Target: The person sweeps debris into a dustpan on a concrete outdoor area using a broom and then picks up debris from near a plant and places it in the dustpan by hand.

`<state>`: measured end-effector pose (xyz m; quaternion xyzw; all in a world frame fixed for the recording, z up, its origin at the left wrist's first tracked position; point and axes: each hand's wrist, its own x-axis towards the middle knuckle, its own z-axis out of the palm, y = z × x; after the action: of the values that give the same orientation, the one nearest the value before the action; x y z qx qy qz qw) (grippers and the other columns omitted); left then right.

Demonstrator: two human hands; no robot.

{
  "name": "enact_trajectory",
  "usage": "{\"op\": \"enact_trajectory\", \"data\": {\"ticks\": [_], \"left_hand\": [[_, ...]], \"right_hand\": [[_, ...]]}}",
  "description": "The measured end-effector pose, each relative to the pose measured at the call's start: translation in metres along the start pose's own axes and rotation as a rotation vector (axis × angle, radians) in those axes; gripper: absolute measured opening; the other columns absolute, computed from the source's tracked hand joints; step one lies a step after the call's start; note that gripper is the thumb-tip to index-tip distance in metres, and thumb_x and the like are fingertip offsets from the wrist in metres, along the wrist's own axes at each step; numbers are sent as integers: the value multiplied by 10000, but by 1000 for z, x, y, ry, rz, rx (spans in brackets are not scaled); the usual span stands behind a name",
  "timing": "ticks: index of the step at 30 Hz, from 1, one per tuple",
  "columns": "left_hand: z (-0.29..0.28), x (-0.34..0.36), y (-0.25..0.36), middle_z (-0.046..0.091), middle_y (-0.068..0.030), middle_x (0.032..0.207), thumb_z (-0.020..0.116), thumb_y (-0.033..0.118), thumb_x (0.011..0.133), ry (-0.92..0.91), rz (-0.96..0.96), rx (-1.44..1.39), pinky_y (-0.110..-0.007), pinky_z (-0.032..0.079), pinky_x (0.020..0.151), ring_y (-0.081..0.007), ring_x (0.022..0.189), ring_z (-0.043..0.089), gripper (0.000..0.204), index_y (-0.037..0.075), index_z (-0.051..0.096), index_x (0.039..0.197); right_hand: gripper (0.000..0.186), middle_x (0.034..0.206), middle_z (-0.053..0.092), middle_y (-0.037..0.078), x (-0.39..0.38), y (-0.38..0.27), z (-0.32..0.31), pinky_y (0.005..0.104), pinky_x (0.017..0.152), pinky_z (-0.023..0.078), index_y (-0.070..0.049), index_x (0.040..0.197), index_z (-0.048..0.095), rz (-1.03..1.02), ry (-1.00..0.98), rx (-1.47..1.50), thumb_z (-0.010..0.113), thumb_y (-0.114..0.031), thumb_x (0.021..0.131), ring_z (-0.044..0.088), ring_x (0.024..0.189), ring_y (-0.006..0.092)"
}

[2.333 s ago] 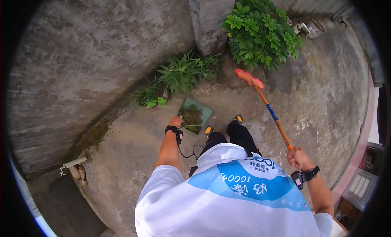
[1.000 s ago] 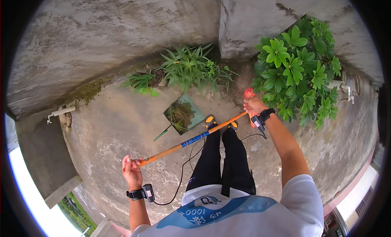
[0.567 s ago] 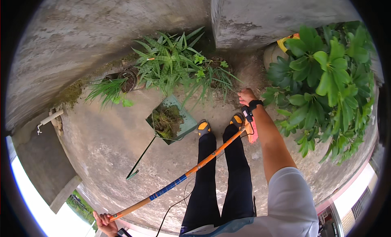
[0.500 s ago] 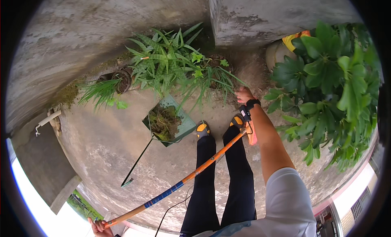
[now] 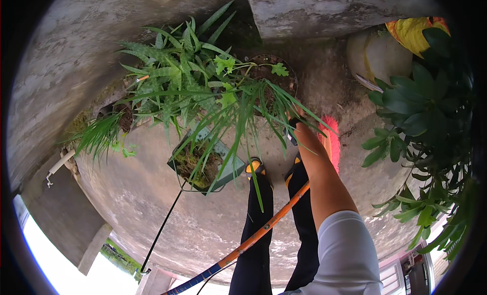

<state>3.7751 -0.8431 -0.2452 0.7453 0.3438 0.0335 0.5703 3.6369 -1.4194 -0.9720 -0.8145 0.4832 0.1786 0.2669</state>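
My right hand (image 5: 295, 112) reaches down to the near side of a round plant pot (image 5: 292, 83), which holds dark soil. Long grassy leaves (image 5: 238, 102) hang over the hand and hide its fingers, so I cannot make out whether it grips the pot. Beside my right forearm lies a broom head with pink-red bristles (image 5: 331, 135). Its orange broom handle (image 5: 271, 221), wrapped in blue lower down, slants out of the lower edge. My left hand is out of sight. A green dustpan (image 5: 229, 168) holds moss and plant litter (image 5: 200, 166).
Spiky aloe-like plants (image 5: 177, 67) and a smaller grassy plant (image 5: 99, 135) stand along the wall (image 5: 91, 41). At right are a pale round container (image 5: 378, 57) with a yellow bag (image 5: 418, 31) and a leafy bush (image 5: 421, 102). The dustpan's thin black handle (image 5: 161, 231) sticks out toward me.
I have leaned in, and my right hand has gone down among the grassy leaves at the pot. The left hand and the handle's end have left the view. The broom head now shows.
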Motion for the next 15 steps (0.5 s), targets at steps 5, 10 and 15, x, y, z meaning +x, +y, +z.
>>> {"op": "enact_trajectory", "data": {"ticks": [5,10,15], "left_hand": [[72,-32,-3,307,30,443,370,181,840,256,166,161,-217,321,468,-87,414,296,198,129,329,653],[31,-2,-11,355,-2,481,338,107,832,-1,49,-100,-294,407,614,-119,458,352,267,42,378,1087],[-3,23,-21,413,-37,515,346,109,825,-420,-103,-335,-355,431,660,-150,481,396,368,38,381,1185]], "right_hand": [[283,702,556,183,10,10,-15,387,632,436,10,667,522,-138,23,250,498,-268,712,542,735,333],[337,695,537,209,-31,57,-93,414,633,401,14,637,518,-188,-3,305,396,-249,808,516,709,363],[347,699,545,188,-92,93,-110,351,618,407,24,813,523,-105,52,317,412,-305,824,538,704,324]]}}
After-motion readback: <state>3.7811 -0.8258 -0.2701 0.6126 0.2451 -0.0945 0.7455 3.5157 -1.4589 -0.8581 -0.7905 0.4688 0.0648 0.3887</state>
